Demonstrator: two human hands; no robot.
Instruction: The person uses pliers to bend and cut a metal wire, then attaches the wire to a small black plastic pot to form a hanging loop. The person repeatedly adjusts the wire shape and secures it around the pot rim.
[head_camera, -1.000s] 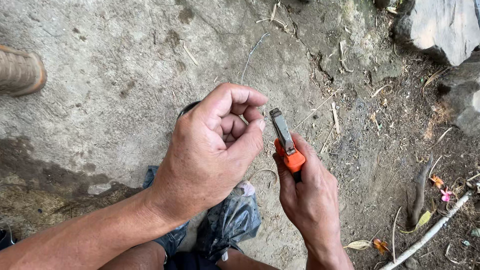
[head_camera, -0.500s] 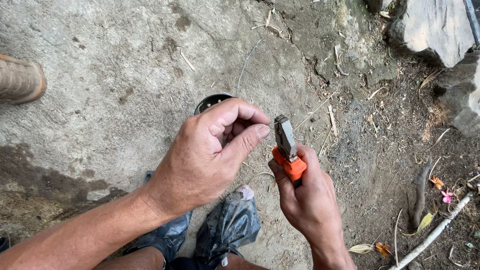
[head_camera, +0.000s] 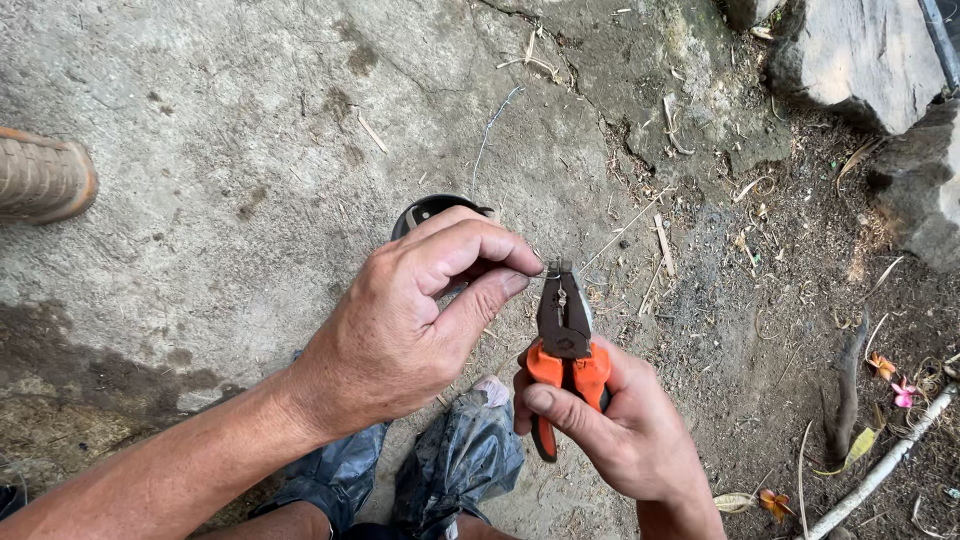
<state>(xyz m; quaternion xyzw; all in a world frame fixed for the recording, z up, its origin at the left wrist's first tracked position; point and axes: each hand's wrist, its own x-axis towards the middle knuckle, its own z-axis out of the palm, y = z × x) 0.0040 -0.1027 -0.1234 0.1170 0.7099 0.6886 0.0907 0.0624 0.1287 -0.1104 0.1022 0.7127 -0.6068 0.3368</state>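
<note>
the right hand (head_camera: 625, 430) grips orange-handled pliers (head_camera: 564, 345), its fingers wrapped tight round the handles, nose closed and upright. the left hand (head_camera: 400, 330) pinches thumb and forefinger together at the tip, on a thin wire (head_camera: 488, 140) as far as i can tell. the wire looks gripped, not yet cut. a dark round object (head_camera: 430, 210) lies behind the left hand, a shoe (head_camera: 40, 175) and rocks (head_camera: 850, 60) well apart; nothing blocks the hands.
</note>
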